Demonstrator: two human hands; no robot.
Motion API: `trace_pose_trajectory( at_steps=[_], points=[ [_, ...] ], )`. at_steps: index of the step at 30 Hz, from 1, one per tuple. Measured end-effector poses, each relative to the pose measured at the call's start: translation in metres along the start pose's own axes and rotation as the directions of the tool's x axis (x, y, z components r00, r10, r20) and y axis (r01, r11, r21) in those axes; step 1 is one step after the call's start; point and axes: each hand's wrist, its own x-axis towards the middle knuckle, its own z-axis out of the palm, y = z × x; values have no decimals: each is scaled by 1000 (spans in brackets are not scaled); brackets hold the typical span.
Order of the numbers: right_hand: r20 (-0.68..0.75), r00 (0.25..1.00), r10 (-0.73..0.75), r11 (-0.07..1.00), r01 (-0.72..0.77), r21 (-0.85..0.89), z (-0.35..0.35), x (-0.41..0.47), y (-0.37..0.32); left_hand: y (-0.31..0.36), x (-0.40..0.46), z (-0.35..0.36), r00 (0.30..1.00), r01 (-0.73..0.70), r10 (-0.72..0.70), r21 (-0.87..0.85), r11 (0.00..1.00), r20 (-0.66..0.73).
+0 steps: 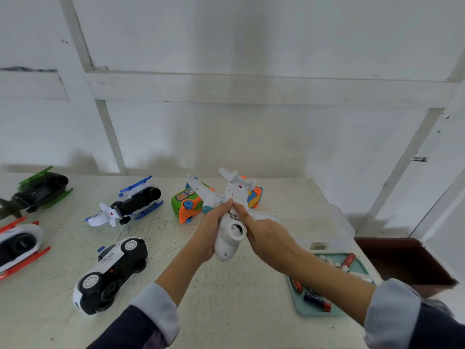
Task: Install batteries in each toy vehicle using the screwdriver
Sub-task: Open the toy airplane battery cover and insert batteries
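1. White toy airplane (230, 230): being held belly-up above the table (226, 311).
2. Left hand (210, 234): being wrapped around its fuselage.
3. Right hand (266, 234): being curled, forefinger being pressed on its underside.
4. Batteries (315, 299): being kept in the teal tray (302, 311).

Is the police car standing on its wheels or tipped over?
Tipped over. The police car lies on its side on the table, its wheels and dark underside facing the camera.
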Motion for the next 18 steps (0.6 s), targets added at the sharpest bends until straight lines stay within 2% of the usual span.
trace_pose_trajectory(
  at_steps=[12, 18],
  points=[
    [65, 997, -28, 984, 16, 179, -9, 8, 5, -3, 2, -2, 1000, -20, 20, 51, 998, -15],
    [82, 996, -22, 980, 5, 200, -19, 5, 1, -5, 2, -5, 1000, 0, 0, 54, 999, -9]
  ],
)
